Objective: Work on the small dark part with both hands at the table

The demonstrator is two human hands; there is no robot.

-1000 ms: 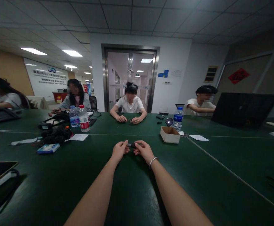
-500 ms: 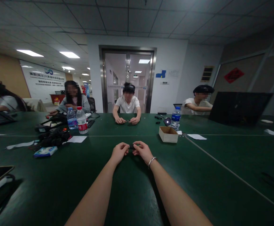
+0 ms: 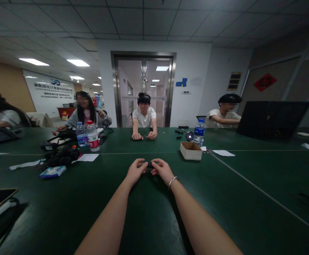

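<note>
Object (image 3: 150,165), small, dark and partly covered, is pinched by fingers of right hand (image 3: 163,171); left hand (image 3: 136,170) fingers narrowed alongside, hold unclear.

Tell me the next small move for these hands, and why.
Perhaps loosen the left hand slightly while the right hand supports the small dark object: both appear to pinch it, and their grip hides its ends from view.
</note>
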